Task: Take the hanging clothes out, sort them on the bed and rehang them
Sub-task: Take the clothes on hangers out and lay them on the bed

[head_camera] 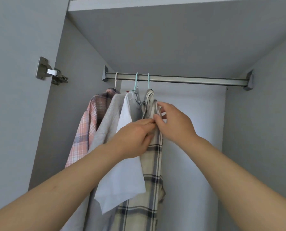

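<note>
Fingers of both hands met on the beige plaid shirt (153,155), the rightmost garment inside an open grey wardrobe (258,130). Fingers of the left hand (134,139) were curled narrowly and pinched a fold of the shirt's front edge just below its collar. Touching them from the right, the right hand (174,124) held the same edge, thumb and forefinger closed on the cloth while its other fingers lay loosely bent beside the collar.

Above the fingers, a metal rail (188,79) crossed the wardrobe, and the shirt hung from it on a pale teal hanger (148,80). Just left of the fingers hung a white shirt (122,172), partly behind the left wrist, on a second teal hanger (136,82). Further left hung a grey knitted top (105,125); which hanger carried it could not be told. Leftmost was a pink plaid shirt (87,127) on a white hanger (116,80).

Right of the fingers, the rail was bare. Far to their left, a metal hinge (50,72) sat on the wardrobe's side panel, and a shelf (155,4) ran overhead.
</note>
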